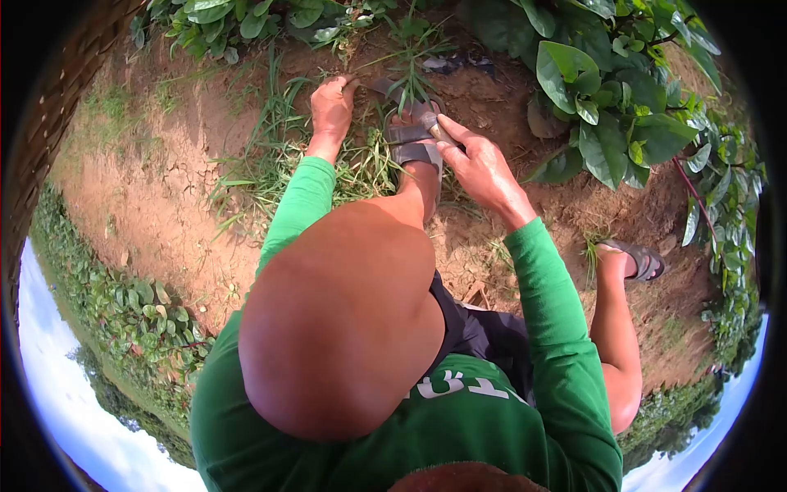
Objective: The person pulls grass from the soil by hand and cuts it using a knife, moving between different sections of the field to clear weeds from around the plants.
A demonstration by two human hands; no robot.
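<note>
Bladed tool [426, 119] grasped in right hand [485, 170]; left hand's [330, 112] grip, cannot tell; white shirt lettering [453, 382] partly hidden.

Can't tell what the bare left hand [331, 113] has at its fingertips, way too tiny. The bare right hand [485, 170] covers most of the tan tool handle [438, 132]. Brown woven brim [72, 75] runs off the edge, and the dark shiny scrap [459, 64] past the grass [410, 61]? No clue.

Strong daylight brightens the dry soil [147, 205] and glosses the bare knee [336, 328]; fisheye distortion curves the sky [65, 389] near black corners, where distant trees [123, 403] seem soft.
</note>
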